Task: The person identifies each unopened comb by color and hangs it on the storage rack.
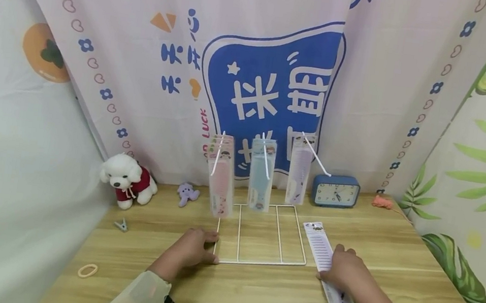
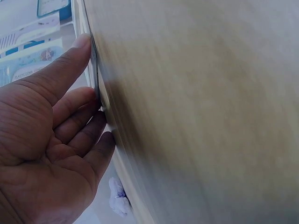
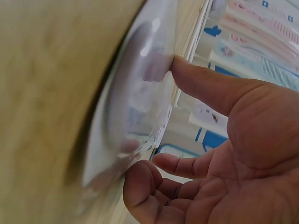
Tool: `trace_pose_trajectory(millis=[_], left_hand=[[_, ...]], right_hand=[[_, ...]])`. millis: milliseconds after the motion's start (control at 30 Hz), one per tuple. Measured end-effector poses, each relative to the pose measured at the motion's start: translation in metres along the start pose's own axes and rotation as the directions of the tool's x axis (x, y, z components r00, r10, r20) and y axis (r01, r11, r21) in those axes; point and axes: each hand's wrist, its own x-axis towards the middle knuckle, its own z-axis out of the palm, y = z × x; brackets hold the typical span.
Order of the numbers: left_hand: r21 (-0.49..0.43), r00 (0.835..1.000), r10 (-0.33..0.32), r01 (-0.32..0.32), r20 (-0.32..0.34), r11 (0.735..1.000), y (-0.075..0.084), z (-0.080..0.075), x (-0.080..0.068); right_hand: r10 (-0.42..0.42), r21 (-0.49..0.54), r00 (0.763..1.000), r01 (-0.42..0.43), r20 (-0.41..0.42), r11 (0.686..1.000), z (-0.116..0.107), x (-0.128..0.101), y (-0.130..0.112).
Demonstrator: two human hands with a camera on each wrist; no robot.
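Note:
My right hand (image 1: 349, 272) holds a purple comb in a clear packet (image 1: 320, 248) by its long edges, thumb on one side and fingers on the other. The packet lies slanted on the table, right of a white wire display rack (image 1: 272, 263). At the rack's front left corner, my left hand (image 1: 192, 248) rests its thumb and fingertips against the base wire. From the rack's prongs hang several pink comb packets (image 1: 221, 189), blue comb packets (image 1: 259, 187) and a purple comb packet (image 1: 298, 177). The right wrist view shows the held packet (image 3: 140, 88) close up.
Behind the rack's right side stands a blue alarm clock (image 1: 335, 191), with an orange item (image 1: 382, 202) further right. A plush dog (image 1: 130, 180) and a small purple toy (image 1: 187, 194) sit at the back left. Nearer lie a grey clip (image 1: 121, 225) and a beige ring (image 1: 87, 271).

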Motion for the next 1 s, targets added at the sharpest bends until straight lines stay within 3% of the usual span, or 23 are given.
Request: trace_pose_trajectory(millis=[600,800,1000], left_hand=[[0.011,1.000,0.009,-0.009,-0.004,1.000,0.001,0.000,-0.001],[0.008,1.000,0.004,-0.004,-0.006,1.000,0.002,0.000,0.000],[0.022,1.000,0.005,-0.004,-0.009,1.000,0.000,0.000,0.001]], right_hand=[[-0.052,0.124,0.998,0.047,0.030,0.991,-0.005,-0.001,0.021],[-0.116,0.250,0.992,0.101,0.048,0.963,-0.014,0.000,0.038],[-0.176,0.347,0.984,0.166,-0.002,0.923,-0.030,0.006,0.058]])
